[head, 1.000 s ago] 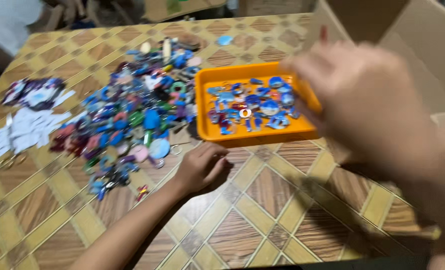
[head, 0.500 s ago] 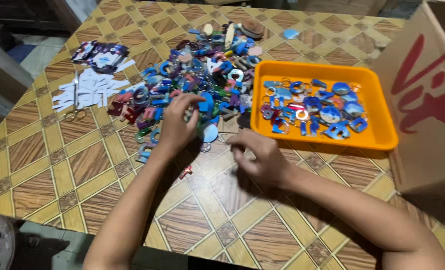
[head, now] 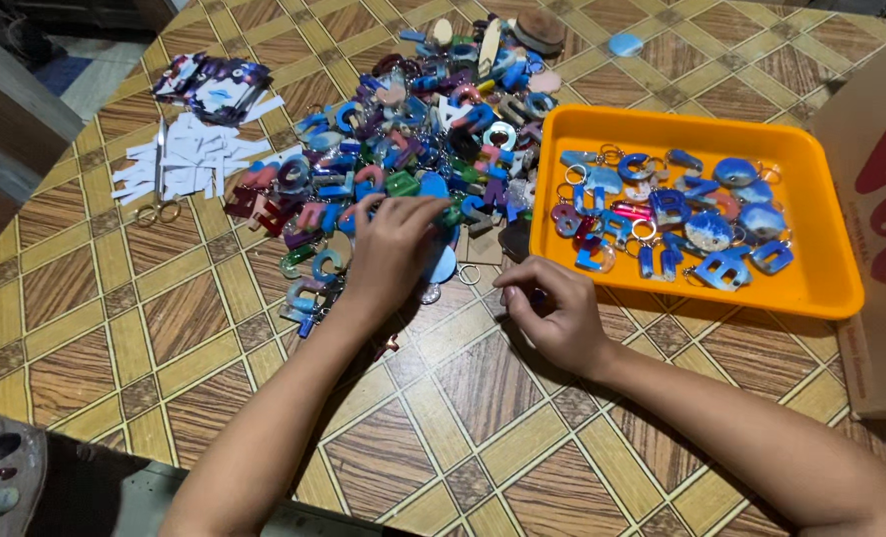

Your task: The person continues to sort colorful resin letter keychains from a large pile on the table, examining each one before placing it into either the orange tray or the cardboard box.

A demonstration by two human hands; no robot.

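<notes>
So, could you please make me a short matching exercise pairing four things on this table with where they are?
Things:
1. orange tray
2. white paper pieces
3. left hand
4. right hand

Places:
A. on the heap of letter charms
B. far left of the table
C. on bare tabletop, just left of the tray
D. beside the cardboard box

Pairs: 1-D, 2-B, 3-A, 4-C
</notes>
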